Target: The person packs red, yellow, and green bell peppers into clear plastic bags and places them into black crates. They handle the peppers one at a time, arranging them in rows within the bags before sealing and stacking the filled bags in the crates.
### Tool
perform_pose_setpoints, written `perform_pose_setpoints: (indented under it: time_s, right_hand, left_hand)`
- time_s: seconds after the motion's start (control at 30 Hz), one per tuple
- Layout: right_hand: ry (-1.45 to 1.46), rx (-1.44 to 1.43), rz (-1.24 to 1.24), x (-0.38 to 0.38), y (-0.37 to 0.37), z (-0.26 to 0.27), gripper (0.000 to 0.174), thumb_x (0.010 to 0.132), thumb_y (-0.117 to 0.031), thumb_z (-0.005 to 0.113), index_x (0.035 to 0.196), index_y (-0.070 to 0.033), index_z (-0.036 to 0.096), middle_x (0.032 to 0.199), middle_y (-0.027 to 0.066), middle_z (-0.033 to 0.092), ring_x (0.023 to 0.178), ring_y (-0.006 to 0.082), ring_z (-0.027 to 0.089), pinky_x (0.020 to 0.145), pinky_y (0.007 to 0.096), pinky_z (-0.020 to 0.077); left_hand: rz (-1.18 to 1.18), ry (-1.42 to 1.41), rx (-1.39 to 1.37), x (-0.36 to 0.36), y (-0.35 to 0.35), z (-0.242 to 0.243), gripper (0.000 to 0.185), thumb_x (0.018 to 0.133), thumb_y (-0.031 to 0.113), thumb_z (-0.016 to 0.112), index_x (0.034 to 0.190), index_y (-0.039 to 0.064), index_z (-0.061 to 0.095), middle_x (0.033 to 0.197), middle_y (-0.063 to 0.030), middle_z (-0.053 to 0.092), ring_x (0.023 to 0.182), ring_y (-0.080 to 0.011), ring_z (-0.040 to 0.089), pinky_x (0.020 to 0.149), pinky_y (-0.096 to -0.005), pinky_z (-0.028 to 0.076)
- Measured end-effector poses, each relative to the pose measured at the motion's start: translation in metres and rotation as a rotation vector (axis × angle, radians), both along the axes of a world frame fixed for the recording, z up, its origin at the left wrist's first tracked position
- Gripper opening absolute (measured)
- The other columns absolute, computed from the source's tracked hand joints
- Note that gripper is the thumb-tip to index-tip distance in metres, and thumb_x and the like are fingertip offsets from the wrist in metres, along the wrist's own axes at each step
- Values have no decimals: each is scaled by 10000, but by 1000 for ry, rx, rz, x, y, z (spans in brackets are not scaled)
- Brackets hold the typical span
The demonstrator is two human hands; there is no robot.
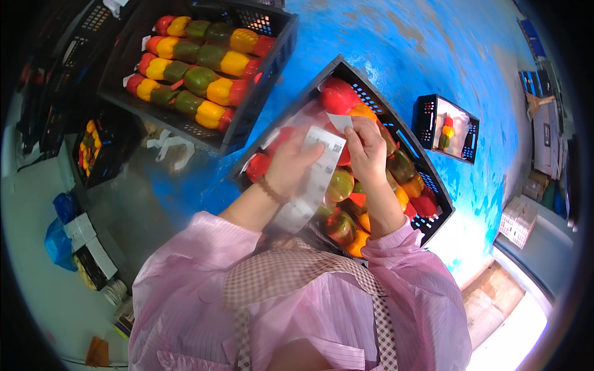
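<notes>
My left hand [294, 162] holds a long strip of printed white labels [308, 190] that hangs down towards the apron. Between the thumb and forefinger of my right hand [366, 143] is the corner of a small white label [340, 123], just above the strip's upper end. Both hands are over a black plastic crate [394, 113] filled with red, yellow and green bell peppers [340, 185]. Some of the peppers lie in rows under clear wrap; my hands and the strip hide part of them.
Another black crate [162, 116] with rows of wrapped bell peppers [199, 81] stands at the upper left. A smaller crate [424, 120] with one pepper pack [446, 132] is at the right on the blue floor [325, 32]. White scraps [174, 148] lie at the left.
</notes>
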State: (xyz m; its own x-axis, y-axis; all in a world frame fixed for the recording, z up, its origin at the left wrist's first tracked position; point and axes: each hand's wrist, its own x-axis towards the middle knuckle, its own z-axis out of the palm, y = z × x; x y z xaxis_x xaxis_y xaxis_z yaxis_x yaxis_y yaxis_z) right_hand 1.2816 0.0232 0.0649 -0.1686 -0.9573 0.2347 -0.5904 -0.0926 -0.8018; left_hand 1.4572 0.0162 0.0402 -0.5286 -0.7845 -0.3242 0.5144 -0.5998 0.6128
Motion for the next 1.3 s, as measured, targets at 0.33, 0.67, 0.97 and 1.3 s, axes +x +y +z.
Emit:
perform_pose_setpoints:
  time_s: [0.33, 0.67, 0.97, 1.3]
  right_hand:
    - [-262, 43, 9, -23, 19, 11, 160, 843, 7, 579, 956, 42, 686, 1012, 146, 673, 1104, 295, 592, 946, 385, 454]
    - [-236, 40, 7, -29, 23, 16, 171, 807, 4, 594, 943, 35, 693, 1015, 140, 675, 1109, 297, 594, 949, 391, 455]
    - [-180, 10, 54, -32, 20, 27, 127, 816, -40, 617, 914, 32, 654, 977, 131, 658, 1034, 274, 598, 897, 365, 461]
    - [-92, 92, -186, -16, 13, 23, 107, 851, -99, 669, 883, -1, 640, 810, 123, 643, 740, 240, 627, 668, 329, 489]
  left_hand:
    - [-66, 172, 59, -46, -17, 3, 258, 951, 70, 568, 1208, 67, 592, 1112, -12, 644, 1002, -112, 616, 877, -284, 494]
    - [-47, 202, 69, -55, -16, 8, 192, 944, 99, 603, 1128, 58, 643, 1066, -13, 667, 965, -114, 630, 855, -280, 502]
    - [-50, 80, 15, -56, -15, 23, 245, 933, 85, 607, 1176, 58, 621, 1062, -5, 659, 952, -97, 619, 850, -266, 493]
    - [-10, -314, -161, -46, -13, 22, 309, 895, 66, 628, 1193, 0, 579, 1229, -29, 540, 1050, -116, 578, 870, -262, 482]
